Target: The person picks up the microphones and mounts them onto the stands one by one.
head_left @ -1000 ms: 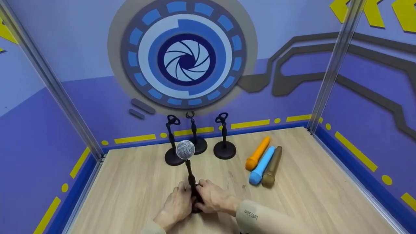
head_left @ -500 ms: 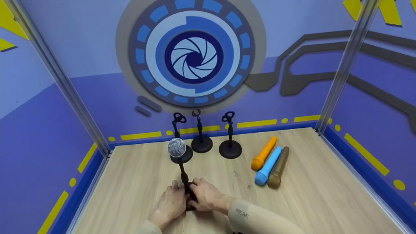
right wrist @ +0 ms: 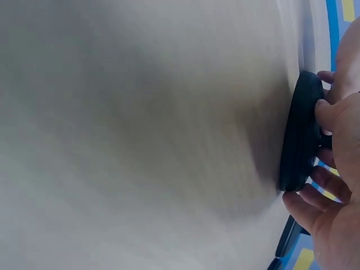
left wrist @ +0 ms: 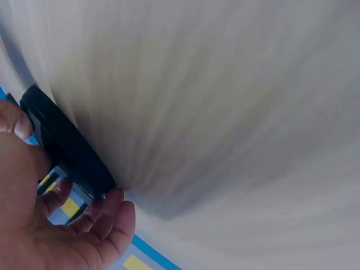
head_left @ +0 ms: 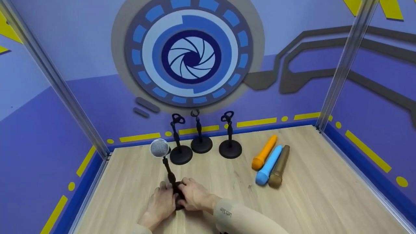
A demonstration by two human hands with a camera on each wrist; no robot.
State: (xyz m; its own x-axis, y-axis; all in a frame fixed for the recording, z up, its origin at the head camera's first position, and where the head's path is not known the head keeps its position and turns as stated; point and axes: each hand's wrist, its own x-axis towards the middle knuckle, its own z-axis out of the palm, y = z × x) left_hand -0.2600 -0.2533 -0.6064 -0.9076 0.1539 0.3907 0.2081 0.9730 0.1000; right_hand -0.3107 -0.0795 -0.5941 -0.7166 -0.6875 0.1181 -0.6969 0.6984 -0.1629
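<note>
Apparently positioning: gripping the round black base [right wrist: 301,132] of the slim black stand [head_left: 170,172], under the silver mesh-headed microphone [head_left: 159,148], with left hand [head_left: 161,201] and right hand [head_left: 195,196] at opposite edges. Holding it over the near side of the pale wooden tabletop [head_left: 308,195], well short of 3 black clip-topped stands [head_left: 201,145]; cannot tell whether touching down. Probably calls next for settling level, then letting go.

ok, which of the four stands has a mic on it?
The front stand, its base held by the left hand and right hand: a silver-headed mic tops it. The three back stands carry none.
</note>
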